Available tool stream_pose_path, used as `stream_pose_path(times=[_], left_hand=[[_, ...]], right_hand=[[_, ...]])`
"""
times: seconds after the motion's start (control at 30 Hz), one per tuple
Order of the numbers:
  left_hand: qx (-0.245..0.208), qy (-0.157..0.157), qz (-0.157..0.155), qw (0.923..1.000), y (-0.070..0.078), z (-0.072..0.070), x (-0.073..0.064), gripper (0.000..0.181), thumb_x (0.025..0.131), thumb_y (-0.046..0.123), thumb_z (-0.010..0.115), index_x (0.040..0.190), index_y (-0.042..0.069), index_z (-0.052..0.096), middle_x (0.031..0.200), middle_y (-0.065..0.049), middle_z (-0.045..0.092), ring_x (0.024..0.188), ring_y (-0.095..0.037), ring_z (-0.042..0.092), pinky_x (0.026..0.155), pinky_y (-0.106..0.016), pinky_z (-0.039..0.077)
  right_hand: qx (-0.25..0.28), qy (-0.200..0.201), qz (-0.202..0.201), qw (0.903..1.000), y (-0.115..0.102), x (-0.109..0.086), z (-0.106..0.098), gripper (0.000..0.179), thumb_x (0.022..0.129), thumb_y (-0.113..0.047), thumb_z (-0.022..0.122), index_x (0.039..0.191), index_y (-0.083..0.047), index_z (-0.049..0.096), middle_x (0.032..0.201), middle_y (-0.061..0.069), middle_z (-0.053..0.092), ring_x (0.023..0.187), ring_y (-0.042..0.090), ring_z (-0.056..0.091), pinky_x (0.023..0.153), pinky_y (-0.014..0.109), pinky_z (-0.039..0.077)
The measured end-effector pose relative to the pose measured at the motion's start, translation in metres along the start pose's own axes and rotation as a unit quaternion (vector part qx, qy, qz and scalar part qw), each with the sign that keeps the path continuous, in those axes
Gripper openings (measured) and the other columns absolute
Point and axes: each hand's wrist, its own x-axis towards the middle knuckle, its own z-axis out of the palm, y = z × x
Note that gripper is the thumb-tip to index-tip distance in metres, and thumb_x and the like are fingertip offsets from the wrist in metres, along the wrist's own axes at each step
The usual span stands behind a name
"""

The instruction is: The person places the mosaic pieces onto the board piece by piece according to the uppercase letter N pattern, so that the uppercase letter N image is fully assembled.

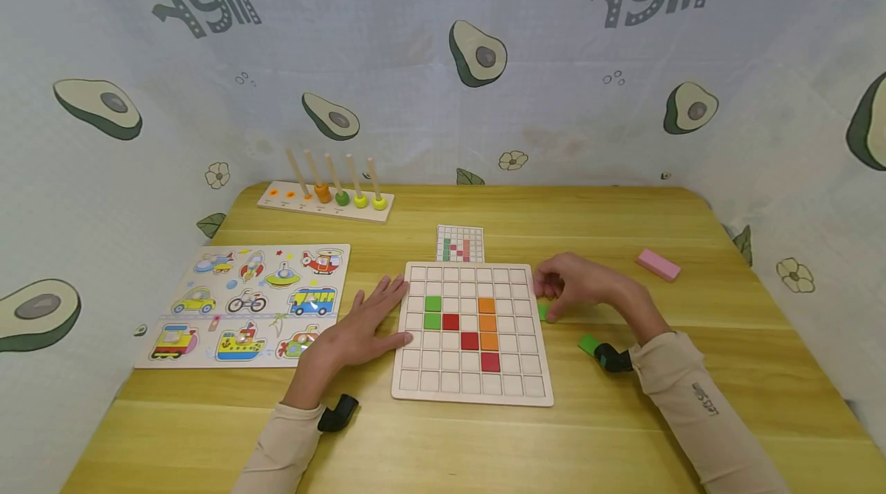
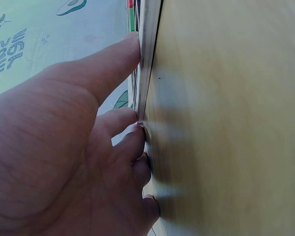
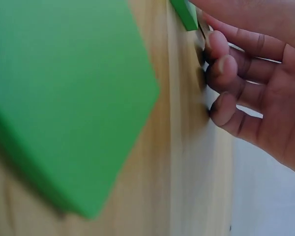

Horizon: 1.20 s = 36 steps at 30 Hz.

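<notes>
A square wooden grid board (image 1: 473, 394) lies in front of me, with green (image 1: 432, 304), red (image 1: 451, 322) and orange (image 1: 487, 322) tiles in some of its cells. My left hand (image 1: 365, 330) has its fingers spread along the board's left edge; thumb and fingertips touch that edge in the left wrist view. Just past the right edge, my right hand (image 1: 569, 282) pinches a small green tile (image 3: 186, 14) low over the table, its fingers curled and thumb on the tile. Another green piece (image 1: 588, 345) lies under the right wrist, looming large in the right wrist view.
A small printed grid card (image 1: 460, 243) touches the board's far edge. At left is a vehicle puzzle board (image 1: 238, 308), and behind it a peg stand (image 1: 325, 208) with coloured beads. A pink block (image 1: 658, 265) lies to the right. Patterned cloth (image 1: 408, 109) hangs around the table.
</notes>
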Motion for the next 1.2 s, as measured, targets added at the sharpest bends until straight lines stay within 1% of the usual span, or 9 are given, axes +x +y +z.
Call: stream_pose_path(times=[0.13, 0.27, 0.5, 0.63, 0.77, 0.83, 1.0, 1.1, 1.2], left_hand=[[0.004, 0.000, -0.001, 1.0000, 0.001, 0.000, 0.000, 0.083, 0.107, 0.031, 0.068, 0.172, 0.004, 0.023, 0.180, -0.014, 0.015, 0.167, -0.037, 0.003, 0.132, -0.064, -0.004], [0.006, -0.001, -0.001, 1.0000, 0.001, 0.000, 0.000, 0.083, 0.107, 0.031, 0.068, 0.172, 0.004, 0.023, 0.180, -0.014, 0.015, 0.167, -0.038, 0.003, 0.132, -0.064, -0.004], [0.007, 0.000, 0.001, 1.0000, 0.000, 0.000, 0.001, 0.083, 0.107, 0.030, 0.068, 0.172, 0.004, 0.023, 0.180, -0.014, 0.014, 0.167, -0.037, 0.002, 0.132, -0.063, -0.004], [0.006, -0.001, 0.001, 1.0000, -0.001, 0.001, 0.001, 0.083, 0.107, 0.029, 0.068, 0.172, 0.003, 0.023, 0.181, -0.013, 0.014, 0.167, -0.037, 0.002, 0.132, -0.063, -0.005], [0.007, -0.002, -0.002, 1.0000, -0.001, 0.001, 0.000, 0.084, 0.107, 0.030, 0.068, 0.172, 0.004, 0.022, 0.181, -0.013, 0.013, 0.168, -0.036, 0.002, 0.133, -0.062, -0.005], [0.008, -0.002, -0.003, 1.0000, -0.001, 0.002, 0.000, 0.084, 0.107, 0.030, 0.068, 0.172, 0.004, 0.022, 0.181, -0.013, 0.013, 0.168, -0.036, 0.003, 0.133, -0.062, -0.004], [0.008, 0.000, -0.003, 1.0000, 0.000, 0.002, 0.000, 0.083, 0.107, 0.030, 0.068, 0.172, 0.003, 0.023, 0.180, -0.014, 0.015, 0.167, -0.037, 0.004, 0.133, -0.062, -0.004], [0.008, 0.000, -0.001, 1.0000, 0.000, 0.002, -0.001, 0.083, 0.107, 0.031, 0.068, 0.171, 0.003, 0.023, 0.180, -0.014, 0.015, 0.167, -0.037, 0.003, 0.132, -0.063, -0.004], [0.012, -0.002, -0.003, 0.9999, 0.001, 0.001, 0.000, 0.083, 0.107, 0.030, 0.068, 0.172, 0.003, 0.023, 0.181, -0.013, 0.014, 0.167, -0.037, 0.003, 0.133, -0.062, -0.004]], right_hand=[[0.000, 0.004, -0.002, 1.0000, 0.002, -0.001, -0.002, 0.022, 0.081, -0.004, 0.094, 0.091, -0.006, 0.074, 0.080, 0.001, 0.061, 0.075, 0.017, 0.054, 0.065, 0.025, 0.046], [0.006, 0.005, -0.005, 1.0000, 0.004, -0.002, -0.003, 0.019, 0.083, -0.005, 0.093, 0.090, -0.006, 0.075, 0.079, -0.001, 0.062, 0.074, 0.016, 0.054, 0.064, 0.024, 0.046], [-0.020, 0.031, 0.017, 0.9992, 0.001, -0.007, -0.008, 0.020, 0.084, -0.010, 0.094, 0.085, -0.005, 0.074, 0.081, -0.001, 0.064, 0.075, 0.015, 0.055, 0.066, 0.025, 0.049], [-0.026, 0.025, 0.023, 0.9991, 0.001, -0.009, -0.008, 0.021, 0.086, -0.011, 0.092, 0.084, -0.006, 0.072, 0.079, -0.001, 0.063, 0.074, 0.014, 0.054, 0.065, 0.026, 0.048], [-0.027, 0.018, 0.015, 0.9994, 0.003, -0.010, -0.007, 0.022, 0.087, -0.012, 0.092, 0.083, -0.007, 0.070, 0.078, -0.002, 0.061, 0.072, 0.014, 0.053, 0.064, 0.026, 0.047], [-0.025, 0.020, 0.009, 0.9994, 0.005, -0.011, -0.007, 0.022, 0.087, -0.013, 0.091, 0.083, -0.008, 0.070, 0.078, -0.002, 0.061, 0.072, 0.013, 0.054, 0.064, 0.026, 0.047], [-0.014, 0.040, -0.011, 0.9990, 0.012, -0.012, -0.009, 0.017, 0.090, -0.008, 0.088, 0.085, -0.006, 0.072, 0.080, -0.001, 0.068, 0.073, 0.013, 0.061, 0.065, 0.026, 0.054], [0.000, 0.053, -0.013, 0.9985, 0.011, -0.013, -0.012, 0.011, 0.092, -0.007, 0.085, 0.088, -0.005, 0.075, 0.083, 0.001, 0.072, 0.074, 0.015, 0.065, 0.066, 0.027, 0.057], [0.019, 0.067, -0.007, 0.9976, 0.010, -0.014, -0.014, 0.006, 0.094, -0.007, 0.084, 0.094, -0.003, 0.079, 0.085, 0.001, 0.075, 0.075, 0.016, 0.066, 0.067, 0.027, 0.058]])
